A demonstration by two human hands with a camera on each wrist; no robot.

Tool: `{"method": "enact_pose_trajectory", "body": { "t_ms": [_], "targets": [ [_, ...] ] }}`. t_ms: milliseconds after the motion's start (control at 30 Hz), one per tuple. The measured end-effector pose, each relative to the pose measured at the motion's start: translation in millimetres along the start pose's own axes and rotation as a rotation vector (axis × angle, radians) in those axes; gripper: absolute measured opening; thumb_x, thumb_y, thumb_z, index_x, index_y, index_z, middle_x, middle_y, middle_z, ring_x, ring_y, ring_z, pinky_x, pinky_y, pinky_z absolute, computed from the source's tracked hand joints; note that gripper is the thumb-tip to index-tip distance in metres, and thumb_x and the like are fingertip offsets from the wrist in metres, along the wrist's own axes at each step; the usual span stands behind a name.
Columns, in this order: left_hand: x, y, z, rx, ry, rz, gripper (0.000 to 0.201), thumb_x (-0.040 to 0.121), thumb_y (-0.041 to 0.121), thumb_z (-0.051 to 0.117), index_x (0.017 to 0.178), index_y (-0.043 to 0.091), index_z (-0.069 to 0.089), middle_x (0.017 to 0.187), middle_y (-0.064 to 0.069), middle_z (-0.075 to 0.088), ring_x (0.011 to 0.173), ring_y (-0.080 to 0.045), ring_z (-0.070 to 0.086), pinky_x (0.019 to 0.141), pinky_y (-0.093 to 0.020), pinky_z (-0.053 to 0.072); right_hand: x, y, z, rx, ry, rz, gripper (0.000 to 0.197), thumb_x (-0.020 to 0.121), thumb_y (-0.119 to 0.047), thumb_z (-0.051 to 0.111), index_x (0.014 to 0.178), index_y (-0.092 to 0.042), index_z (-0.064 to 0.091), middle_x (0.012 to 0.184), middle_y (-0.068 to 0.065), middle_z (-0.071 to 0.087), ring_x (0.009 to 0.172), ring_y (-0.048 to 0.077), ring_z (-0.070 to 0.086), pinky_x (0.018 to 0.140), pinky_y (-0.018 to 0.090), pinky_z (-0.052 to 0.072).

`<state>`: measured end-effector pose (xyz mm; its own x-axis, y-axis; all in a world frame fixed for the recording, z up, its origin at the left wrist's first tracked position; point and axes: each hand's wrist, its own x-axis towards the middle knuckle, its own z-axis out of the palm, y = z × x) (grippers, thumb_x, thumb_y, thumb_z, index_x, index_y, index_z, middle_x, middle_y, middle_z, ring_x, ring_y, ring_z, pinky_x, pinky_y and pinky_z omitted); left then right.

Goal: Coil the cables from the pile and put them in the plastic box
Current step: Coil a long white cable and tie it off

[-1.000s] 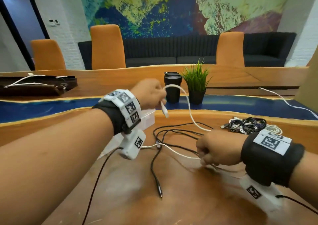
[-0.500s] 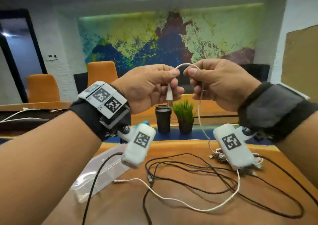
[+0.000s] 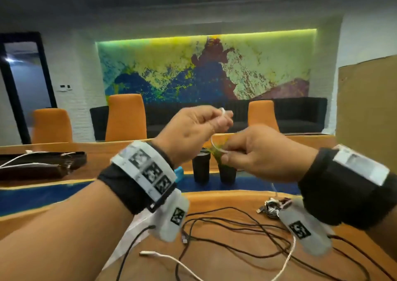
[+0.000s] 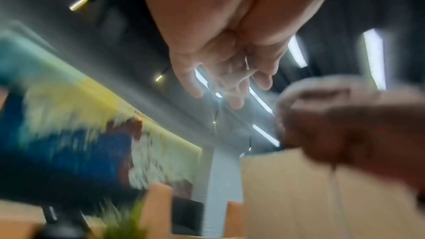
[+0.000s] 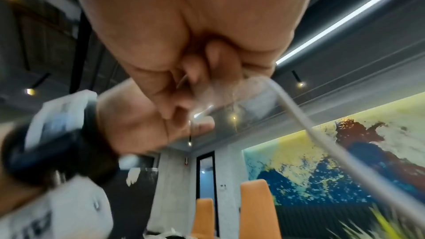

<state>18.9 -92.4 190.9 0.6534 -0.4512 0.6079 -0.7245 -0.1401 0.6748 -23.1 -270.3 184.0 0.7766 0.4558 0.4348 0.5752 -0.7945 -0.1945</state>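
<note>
Both hands are raised above the wooden table (image 3: 214, 265) in the head view. My left hand (image 3: 223, 117) pinches one end of a white cable (image 3: 287, 257) between thumb and fingers. Just below it, my right hand (image 3: 225, 151) pinches the same cable, with a short loop standing between the two hands. The rest of the cable hangs behind the right wrist and trails over the table to a loose plug (image 3: 148, 253). Long black cables (image 3: 236, 227) sprawl under the hands. A clear plastic box (image 3: 120, 252) shows partly below my left forearm. The right wrist view shows the white cable (image 5: 299, 115) leaving my curled fingers (image 5: 195, 79).
A bundle of tangled cables (image 3: 272, 205) lies behind the right wrist. A black cup (image 3: 200, 169) and a small potted plant (image 3: 225, 173) stand mid-table. A dark tray (image 3: 38, 164) with white leads sits far left. Brown board (image 3: 367, 108) stands at right; orange chairs line the far side.
The right hand rose from the table to meet the left, then dropped just below it, drawing a short loop of white cable. The camera has tilted upward.
</note>
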Motion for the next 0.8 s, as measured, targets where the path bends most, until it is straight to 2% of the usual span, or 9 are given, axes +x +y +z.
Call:
{"method": "enact_pose_trajectory", "body": {
  "t_ms": [67, 133, 200, 267, 367, 467, 567, 667, 800],
  "targets": [
    [-4, -7, 0, 0.138, -0.109, -0.009, 0.021, 0.100, 0.011, 0.053, 0.104, -0.002, 0.069, 0.091, -0.001, 0.072, 0.074, 0.005, 0.062, 0.070, -0.013, 0.043, -1, -2, -25, -0.011, 0.138, -0.034, 0.020, 0.092, -0.028, 0.064, 0.074, -0.022, 0.070, 0.061, -0.008, 0.058, 0.060, 0.006, 0.054, 0.055, 0.020, 0.042],
    [-6, -12, -5, 0.080, -0.168, -0.106, 0.024, 0.101, 0.015, 0.051, 0.107, 0.002, 0.070, 0.103, -0.010, 0.074, 0.085, -0.007, 0.067, 0.080, -0.029, 0.045, 0, 1, -48, 0.058, 0.288, -0.058, 0.011, 0.091, -0.022, 0.066, 0.085, -0.019, 0.074, 0.070, -0.009, 0.065, 0.067, 0.003, 0.059, 0.060, 0.018, 0.047],
    [-9, -9, -7, -0.087, -0.240, -0.174, 0.029, 0.101, 0.017, 0.049, 0.112, -0.001, 0.069, 0.115, -0.018, 0.070, 0.091, -0.021, 0.062, 0.084, -0.042, 0.041, 7, 12, -53, 0.127, 0.432, -0.060, 0.012, 0.091, -0.019, 0.065, 0.093, -0.013, 0.075, 0.080, -0.003, 0.070, 0.076, 0.009, 0.063, 0.070, 0.023, 0.053],
    [-11, 5, -4, -0.313, -0.274, -0.207, 0.031, 0.098, 0.019, 0.048, 0.110, -0.003, 0.066, 0.111, -0.015, 0.071, 0.084, -0.020, 0.056, 0.078, -0.037, 0.040, 14, 25, -41, 0.200, 0.510, 0.002, 0.015, 0.094, -0.019, 0.062, 0.095, -0.012, 0.075, 0.084, 0.000, 0.071, 0.081, 0.015, 0.064, 0.075, 0.032, 0.055],
    [-4, 21, -3, -0.512, -0.173, -0.191, 0.021, 0.097, 0.021, 0.047, 0.093, 0.010, 0.066, 0.125, -0.008, 0.068, 0.086, -0.016, 0.063, 0.068, -0.029, 0.042, 12, 29, -2, 0.235, 0.266, 0.099, 0.021, 0.098, -0.023, 0.057, 0.086, -0.018, 0.073, 0.077, -0.002, 0.067, 0.071, 0.015, 0.059, 0.071, 0.038, 0.053],
    [3, 10, -4, -0.105, -0.095, -0.073, 0.020, 0.102, 0.018, 0.048, 0.092, 0.011, 0.064, 0.128, 0.002, 0.068, 0.100, -0.031, 0.065, 0.079, -0.037, 0.048, 0, 13, 8, 0.085, 0.011, 0.009, 0.026, 0.097, -0.029, 0.056, 0.078, -0.015, 0.066, 0.069, 0.003, 0.062, 0.064, 0.017, 0.056, 0.065, 0.039, 0.050],
    [-1, -7, -3, 0.165, -0.176, -0.035, 0.021, 0.103, 0.020, 0.050, 0.090, 0.014, 0.066, 0.096, 0.008, 0.070, 0.089, -0.025, 0.063, 0.074, -0.036, 0.047, -2, 7, -28, -0.012, 0.133, -0.099, 0.020, 0.092, -0.030, 0.062, 0.079, -0.017, 0.070, 0.066, -0.004, 0.061, 0.063, 0.010, 0.056, 0.058, 0.028, 0.047],
    [-6, -9, -2, -0.099, -0.245, -0.165, 0.022, 0.102, 0.021, 0.047, 0.096, 0.010, 0.066, 0.111, 0.005, 0.074, 0.098, -0.030, 0.064, 0.077, -0.031, 0.044, 7, 22, -52, 0.084, 0.366, -0.088, 0.012, 0.092, -0.023, 0.064, 0.091, -0.016, 0.074, 0.077, -0.008, 0.067, 0.074, 0.006, 0.061, 0.067, 0.021, 0.052],
    [-8, 12, 5, -0.610, -0.272, -0.227, 0.027, 0.101, 0.024, 0.045, 0.088, 0.014, 0.066, 0.107, -0.009, 0.069, 0.077, -0.014, 0.049, 0.065, -0.028, 0.036, 14, 35, -13, 0.238, 0.408, 0.054, 0.017, 0.096, -0.017, 0.060, 0.089, -0.006, 0.072, 0.079, 0.004, 0.066, 0.073, 0.017, 0.059, 0.071, 0.038, 0.051]
  ]
}}
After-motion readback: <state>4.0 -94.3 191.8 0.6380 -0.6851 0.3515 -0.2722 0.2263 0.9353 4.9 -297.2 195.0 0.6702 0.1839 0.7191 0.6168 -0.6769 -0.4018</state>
